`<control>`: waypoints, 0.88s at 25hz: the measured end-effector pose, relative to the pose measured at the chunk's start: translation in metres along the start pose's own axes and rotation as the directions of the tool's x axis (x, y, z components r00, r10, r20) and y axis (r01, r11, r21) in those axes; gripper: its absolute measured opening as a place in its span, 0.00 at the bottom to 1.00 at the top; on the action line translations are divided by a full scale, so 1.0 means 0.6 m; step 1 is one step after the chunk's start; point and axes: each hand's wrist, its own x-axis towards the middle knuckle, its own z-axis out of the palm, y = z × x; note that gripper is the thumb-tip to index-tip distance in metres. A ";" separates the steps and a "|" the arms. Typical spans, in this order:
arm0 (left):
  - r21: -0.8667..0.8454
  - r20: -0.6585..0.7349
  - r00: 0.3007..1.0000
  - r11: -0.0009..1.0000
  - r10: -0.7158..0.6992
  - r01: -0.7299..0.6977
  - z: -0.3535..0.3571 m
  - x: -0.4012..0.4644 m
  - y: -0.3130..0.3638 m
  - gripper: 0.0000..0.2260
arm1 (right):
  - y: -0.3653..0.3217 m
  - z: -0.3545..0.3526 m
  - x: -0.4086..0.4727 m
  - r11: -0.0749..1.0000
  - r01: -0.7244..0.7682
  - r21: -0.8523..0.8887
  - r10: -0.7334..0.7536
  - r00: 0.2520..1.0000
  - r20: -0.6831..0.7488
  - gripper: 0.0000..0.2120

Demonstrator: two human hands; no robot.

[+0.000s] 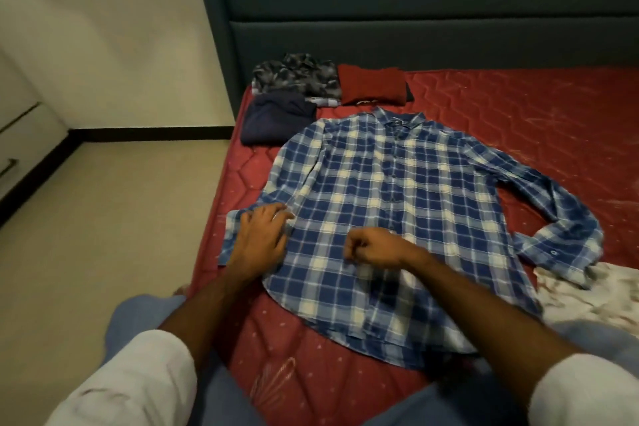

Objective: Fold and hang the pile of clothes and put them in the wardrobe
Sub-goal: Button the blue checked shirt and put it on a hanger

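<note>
A blue-and-white plaid button-up shirt (380, 204) is lying spread flat, front up, on the red quilted mattress (518, 121). The left hand (257, 239) is resting with straight fingers on the shirt's folded-in left sleeve. The right hand (371, 247) is sitting curled over the shirt's lower front; whether it is pinching cloth I cannot tell. Three folded garments, grey patterned (294, 76), dark red (371, 85) and navy (276, 117), are lying near the dark headboard (415, 10).
</note>
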 end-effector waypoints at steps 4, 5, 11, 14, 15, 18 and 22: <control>-0.060 0.102 0.901 0.901 -0.422 0.429 -0.023 0.023 -0.073 0.32 | -0.065 0.075 0.089 0.979 0.204 -0.023 -0.205 0.977 -0.058 0.21; -0.099 0.192 0.869 0.872 -0.456 0.480 -0.027 0.025 -0.096 0.34 | -0.075 0.091 0.104 0.977 0.213 -0.011 -0.213 0.977 0.028 0.23; -0.431 0.033 0.922 0.827 -0.385 0.360 -0.077 0.046 -0.140 0.06 | -0.123 0.092 0.146 0.908 -0.080 0.410 -0.041 0.959 0.279 0.14; -0.695 -0.008 0.894 0.645 -0.448 0.317 -0.112 0.071 -0.135 0.05 | -0.156 0.071 0.178 0.781 -0.079 0.619 0.091 0.996 0.013 0.13; -0.756 0.034 0.893 0.573 -0.448 0.317 -0.124 0.078 -0.131 0.05 | -0.167 0.068 0.187 0.772 -0.071 0.632 0.123 0.992 -0.038 0.20; -0.841 0.100 0.859 0.419 -0.502 0.343 -0.149 0.089 -0.126 0.04 | -0.205 0.080 0.205 0.675 0.000 0.738 0.149 0.979 -0.136 0.30; -0.923 0.263 0.761 0.077 -0.593 0.378 -0.165 0.088 -0.113 0.09 | -0.245 0.082 0.199 0.369 0.097 0.924 0.112 0.983 -0.148 0.24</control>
